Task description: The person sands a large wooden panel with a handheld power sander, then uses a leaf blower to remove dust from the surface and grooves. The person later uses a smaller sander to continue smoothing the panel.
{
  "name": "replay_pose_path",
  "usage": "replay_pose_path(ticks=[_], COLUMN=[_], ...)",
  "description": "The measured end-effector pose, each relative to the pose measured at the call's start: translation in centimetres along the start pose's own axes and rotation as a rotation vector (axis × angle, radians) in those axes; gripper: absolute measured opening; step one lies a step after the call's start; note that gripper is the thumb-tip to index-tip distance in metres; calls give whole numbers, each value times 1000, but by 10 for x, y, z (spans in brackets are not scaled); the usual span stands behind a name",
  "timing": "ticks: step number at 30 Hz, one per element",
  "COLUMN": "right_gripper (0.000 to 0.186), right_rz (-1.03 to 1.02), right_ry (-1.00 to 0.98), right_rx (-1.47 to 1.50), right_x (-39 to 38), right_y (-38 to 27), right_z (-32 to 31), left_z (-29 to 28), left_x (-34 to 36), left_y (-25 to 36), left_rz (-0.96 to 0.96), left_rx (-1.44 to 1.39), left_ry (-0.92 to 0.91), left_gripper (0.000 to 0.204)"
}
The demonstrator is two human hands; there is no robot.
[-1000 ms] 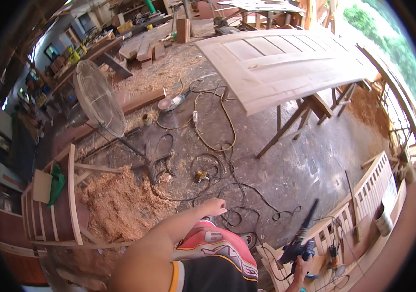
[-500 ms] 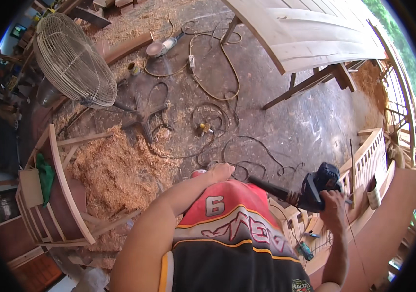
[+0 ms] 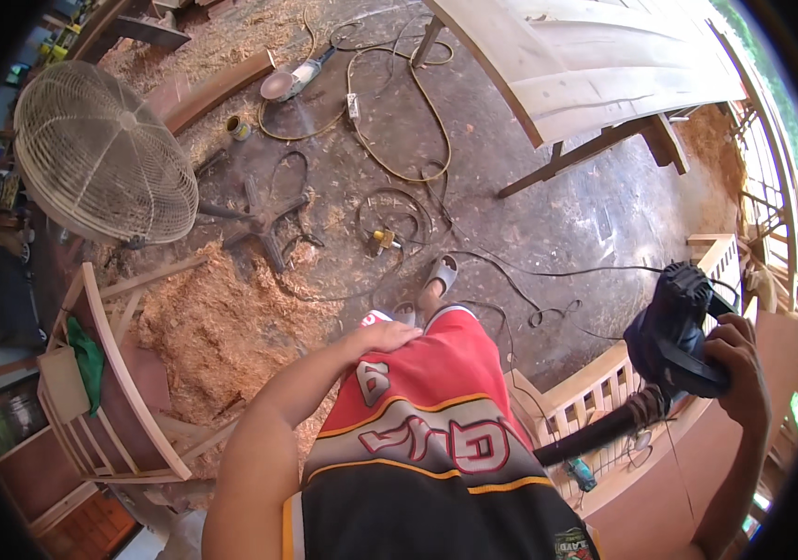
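Observation:
My right hand grips a dark blue and black electric blower held up at the right, its long black tube angled down-left behind my clothing. My left hand lies with fingers extended on the red, grey and black fabric of my clothes, holding nothing that I can see. A sandalled foot shows just beyond it on the dusty concrete floor.
A pedestal fan, shavings, a wooden frame with green cloth are left. Cords, a grinder and brass-coloured tool lie ahead. A pale door panel on trestles and slatted wooden pieces are right.
My view has tipped down. The blower has risen to the right, its tube swinging round to point down-left. My left hand has moved slightly left onto the clothing, and my foot has appeared.

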State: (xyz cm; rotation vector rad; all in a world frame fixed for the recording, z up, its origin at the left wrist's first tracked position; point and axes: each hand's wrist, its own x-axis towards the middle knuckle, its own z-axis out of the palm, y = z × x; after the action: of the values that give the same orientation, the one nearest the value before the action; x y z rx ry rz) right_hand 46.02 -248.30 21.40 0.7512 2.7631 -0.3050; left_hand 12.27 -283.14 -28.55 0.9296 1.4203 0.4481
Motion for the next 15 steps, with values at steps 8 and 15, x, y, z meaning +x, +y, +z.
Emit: replay_pose_path(ticks=[8, 15], right_gripper=[28, 44], right_rz=[125, -18], right_ry=[135, 340], right_rx=[-223, 335], right_x=[68, 61], right_y=[61, 113], right_z=[38, 72], left_z=[-45, -78], left_x=[61, 44], left_y=[72, 234], left_rz=[-59, 364], left_rx=[-179, 175], left_ry=[454, 300], left_gripper=[29, 38])
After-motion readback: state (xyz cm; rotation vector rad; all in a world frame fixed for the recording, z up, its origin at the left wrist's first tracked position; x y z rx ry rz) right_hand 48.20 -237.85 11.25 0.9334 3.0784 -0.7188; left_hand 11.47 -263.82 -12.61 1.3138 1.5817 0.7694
